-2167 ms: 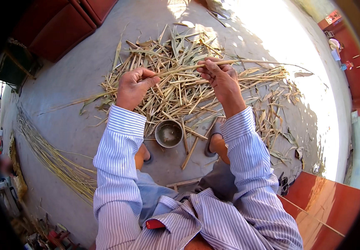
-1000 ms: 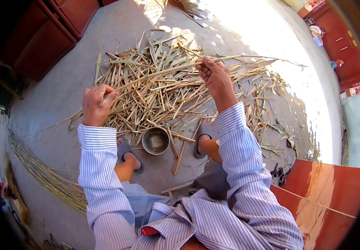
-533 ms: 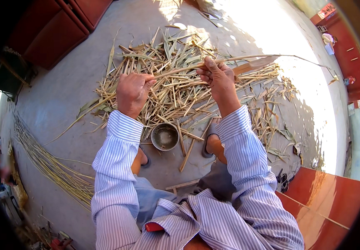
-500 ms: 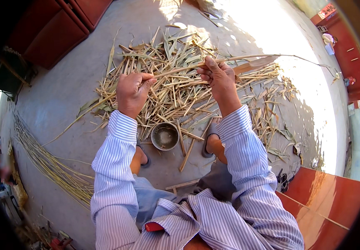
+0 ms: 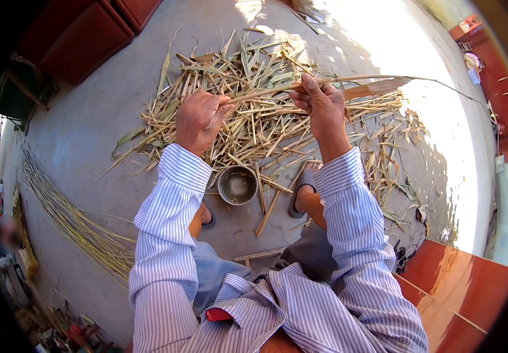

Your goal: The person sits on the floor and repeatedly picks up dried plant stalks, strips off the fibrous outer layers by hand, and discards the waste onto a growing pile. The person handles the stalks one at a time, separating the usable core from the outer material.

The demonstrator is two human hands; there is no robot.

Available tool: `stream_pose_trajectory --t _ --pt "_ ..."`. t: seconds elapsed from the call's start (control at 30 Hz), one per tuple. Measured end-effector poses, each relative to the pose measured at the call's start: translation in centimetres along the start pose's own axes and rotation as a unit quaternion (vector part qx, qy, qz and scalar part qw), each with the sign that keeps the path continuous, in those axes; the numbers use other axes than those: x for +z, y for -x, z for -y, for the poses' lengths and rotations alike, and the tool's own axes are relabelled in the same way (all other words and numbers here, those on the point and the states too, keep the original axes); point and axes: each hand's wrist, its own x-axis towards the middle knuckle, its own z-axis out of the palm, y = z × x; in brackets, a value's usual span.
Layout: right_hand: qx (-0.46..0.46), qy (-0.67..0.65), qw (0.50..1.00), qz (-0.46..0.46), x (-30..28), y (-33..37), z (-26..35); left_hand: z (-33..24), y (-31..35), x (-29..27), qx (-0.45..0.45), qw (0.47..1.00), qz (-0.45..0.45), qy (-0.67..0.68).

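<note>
A long, thin, pale reed stalk (image 5: 264, 92) is stretched across the view between both my hands, over a heap of cut stems. My left hand (image 5: 200, 122) grips it in closed fingers, and a length of it trails out at the lower left. Farther right, my right hand (image 5: 322, 110) pinches the same stalk between thumb and fingers. Beyond that hand a dry brown leaf (image 5: 377, 89) hangs along the stalk, whose tip runs thin to the right. Beneath my hands lies the heap of short stem pieces and dry leaves (image 5: 254, 126).
A round metal bowl (image 5: 237, 201) stands between my feet, near the heap. On the left floor lies a bundle of long thin stems (image 5: 71, 215). A dark red sofa (image 5: 86, 44) is at the upper left, red tiles (image 5: 442, 273) at the lower right.
Both hands have shifted a little to the right with the stalk, and its trailing left end has drawn in the same way. The view has shifted slightly too. Both grips remain.
</note>
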Motion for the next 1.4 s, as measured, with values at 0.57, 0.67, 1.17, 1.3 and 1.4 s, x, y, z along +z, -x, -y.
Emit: stream_pose_trajectory --t 0.57,0.67,1.17,1.3,1.4 --pt "-0.006 -0.009 0.999 0.038 -0.5 0.1 0.4 -2.0 -0.7 0.8 -0.268 0.912 0.175 0.255" --pt "-0.053 -0.02 0.995 0.08 -0.6 0.3 0.6 -1.3 -1.6 0.1 -0.41 0.788 0.069 0.454" --pt "-0.051 -0.013 0.997 0.054 -1.5 -0.2 0.4 2.9 -1.2 -3.0 -0.049 0.969 -0.028 -0.242" --pt "-0.013 -0.034 0.997 0.073 0.1 0.0 -0.8 -1.4 -2.5 0.3 0.056 0.996 0.042 -0.046" --pt "0.009 -0.026 0.999 0.027 -1.0 -0.3 -0.6 -0.6 -1.6 1.2 0.004 0.991 0.113 -0.072"
